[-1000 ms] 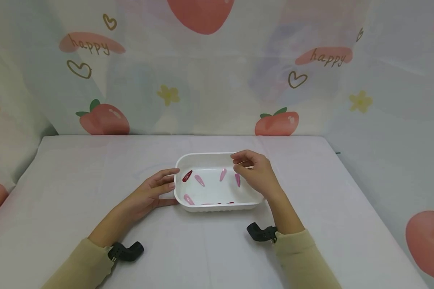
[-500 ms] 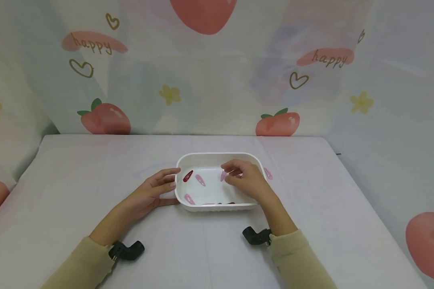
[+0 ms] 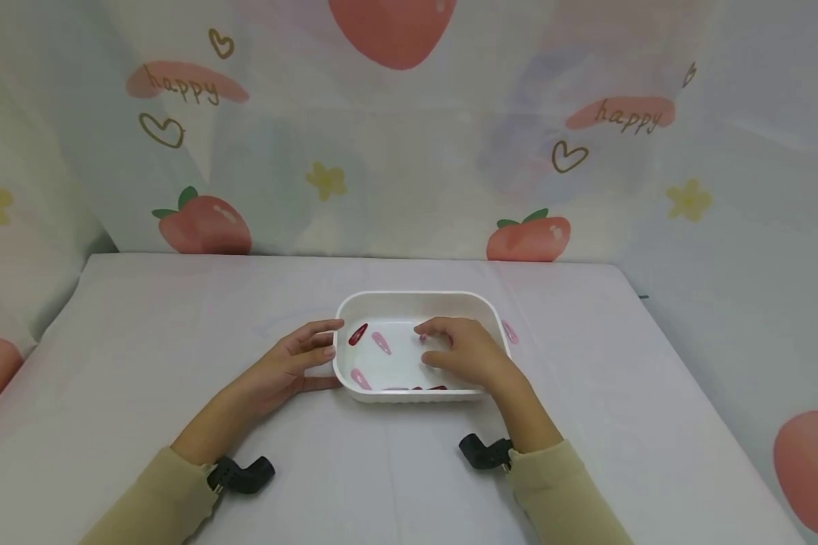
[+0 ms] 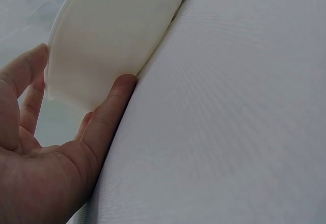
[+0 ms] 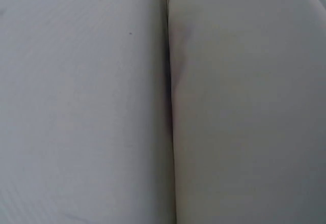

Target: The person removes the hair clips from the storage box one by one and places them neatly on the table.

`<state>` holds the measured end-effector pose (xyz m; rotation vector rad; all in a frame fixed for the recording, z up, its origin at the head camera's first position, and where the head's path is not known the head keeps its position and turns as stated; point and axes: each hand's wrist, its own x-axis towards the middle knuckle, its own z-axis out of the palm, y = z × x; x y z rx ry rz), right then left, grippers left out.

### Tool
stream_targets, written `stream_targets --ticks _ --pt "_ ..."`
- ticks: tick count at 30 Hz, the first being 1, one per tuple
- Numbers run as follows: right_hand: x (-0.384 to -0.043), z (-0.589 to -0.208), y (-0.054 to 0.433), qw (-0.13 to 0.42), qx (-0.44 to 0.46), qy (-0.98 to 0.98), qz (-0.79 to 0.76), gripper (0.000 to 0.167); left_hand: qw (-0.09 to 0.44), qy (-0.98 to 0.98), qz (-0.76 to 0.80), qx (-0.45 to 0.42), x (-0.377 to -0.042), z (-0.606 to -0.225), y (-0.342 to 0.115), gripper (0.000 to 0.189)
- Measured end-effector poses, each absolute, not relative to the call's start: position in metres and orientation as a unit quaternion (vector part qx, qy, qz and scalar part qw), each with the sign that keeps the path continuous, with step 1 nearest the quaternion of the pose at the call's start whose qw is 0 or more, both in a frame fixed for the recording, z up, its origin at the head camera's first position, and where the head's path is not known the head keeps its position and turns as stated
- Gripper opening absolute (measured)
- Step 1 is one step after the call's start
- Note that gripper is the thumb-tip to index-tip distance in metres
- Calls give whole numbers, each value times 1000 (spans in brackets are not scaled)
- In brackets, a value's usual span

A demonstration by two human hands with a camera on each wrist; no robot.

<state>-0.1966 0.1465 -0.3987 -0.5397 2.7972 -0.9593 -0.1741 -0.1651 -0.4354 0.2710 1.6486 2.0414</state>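
Note:
A white plastic tray holds several snap hair clips. In it lie a red hair clip, a pink hair clip and another pink clip. My left hand touches the tray's left end with extended fingers; the left wrist view shows fingertips against the tray wall. Over the tray's right half hovers my right hand, thumb and index finger apart. Between them a small pink clip shows, partly covered. The right wrist view has no hand in it.
One pink clip lies on the white tablecloth just right of the tray. Clips by the near wall, such as a dark red one, are mostly hidden by the rim. A printed curtain stands behind.
My right hand has moved left from the far right rim into the tray, and its thumb and index finger have parted. The pink clip outside the tray has come into view. My left hand stays.

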Motion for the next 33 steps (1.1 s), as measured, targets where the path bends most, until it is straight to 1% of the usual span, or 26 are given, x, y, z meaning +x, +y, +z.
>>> stream_targets --ticks 8,14,18,22,26,28,33 --pt "-196 -400 144 55 -196 941 -271 40 247 606 750 101 -175 -437 -165 57" --pt "-195 -402 142 39 -194 952 -234 33 247 606 750 99 -175 -437 -165 59" --pt "-196 -403 141 20 -196 950 -244 25 247 607 749 97 -174 -437 -165 58" --pt "-198 -403 144 -14 -188 939 -288 16 248 606 749 97 -174 -436 -164 57" --pt "-199 -399 148 -29 -171 914 -366 13 250 608 747 97 -174 -436 -164 57" --pt "-200 -396 149 -25 -160 899 -407 15 250 609 746 96 -173 -436 -164 57" --pt "-200 -390 156 8 -119 847 -518 18 251 611 745 95 -173 -436 -163 57"
